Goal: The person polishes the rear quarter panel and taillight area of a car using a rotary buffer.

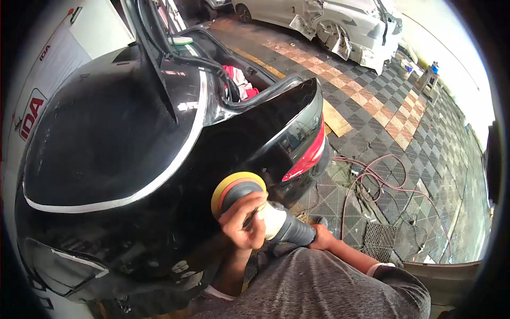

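Note:
A car polisher with a dark rear grip and a pale middle is held across my front. Its round pad, yellow with an orange layer, is by the black car's rear side panel; I cannot tell whether it touches. My left hand is closed over the polisher's head, just behind the pad. Around the rear end of its grip, my right hand is closed and partly hidden. White masking tape edges the rear window. The red tail light is beyond the polisher head.
The car's trunk is open, with red and white cloth inside. A reddish hose lies coiled on the tiled floor to the right. A white car with paper masking stands at the back.

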{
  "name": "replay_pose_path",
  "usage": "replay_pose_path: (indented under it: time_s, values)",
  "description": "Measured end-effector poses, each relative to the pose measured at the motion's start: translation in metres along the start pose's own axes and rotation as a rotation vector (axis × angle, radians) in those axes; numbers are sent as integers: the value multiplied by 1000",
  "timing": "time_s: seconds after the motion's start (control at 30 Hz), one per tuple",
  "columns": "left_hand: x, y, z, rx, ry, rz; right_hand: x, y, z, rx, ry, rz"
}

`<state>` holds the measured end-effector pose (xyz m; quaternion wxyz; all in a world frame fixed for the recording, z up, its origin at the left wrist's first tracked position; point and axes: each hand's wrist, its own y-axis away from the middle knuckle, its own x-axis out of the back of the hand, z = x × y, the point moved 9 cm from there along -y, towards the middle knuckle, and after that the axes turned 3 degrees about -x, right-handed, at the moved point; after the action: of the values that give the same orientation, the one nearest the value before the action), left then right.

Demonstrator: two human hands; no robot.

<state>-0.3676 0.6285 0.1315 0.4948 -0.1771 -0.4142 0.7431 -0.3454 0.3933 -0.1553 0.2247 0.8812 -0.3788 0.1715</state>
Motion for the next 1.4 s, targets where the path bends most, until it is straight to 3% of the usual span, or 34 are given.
replay_pose_path:
  time_s: [0.2,0.37,0.43,0.57,0.63,0.8,0.87,1.03,1.1,1.17,1.23,1.27,1.33,1.4]
  values:
    - [-54,-35,-16,8,63,-109,21,6,11,-55,-131,87]
    - [-24,-18,-10,-1,-4,-20,14,0,23,-77,-29,76]
    - [-4,-10,1,29,-35,22,10,-5,6,52,53,17]
    - [4,-11,4,50,-45,68,15,-7,-3,109,74,-41]
    - [-3,-21,0,56,-65,61,35,5,-19,268,-148,-19]
    - [-49,-71,-18,113,43,-49,52,26,-18,401,-272,-13]
    - [-74,-77,-37,127,66,-65,60,26,-3,261,-375,-19]
    - [-145,-95,-56,165,124,-192,69,27,38,184,-446,104]
    - [-154,-100,-48,146,99,-226,72,30,48,102,-486,41]
    - [-152,-91,-54,137,112,-222,69,28,50,24,-532,-16]
    - [-138,-84,-45,78,39,-220,75,26,19,236,-429,71]
    - [-128,-76,-43,162,73,-187,72,24,19,235,-439,77]
    - [-99,-60,-37,59,9,-124,68,16,15,189,-240,69]
    - [-71,-47,-26,61,-20,-59,64,9,5,161,-259,44]
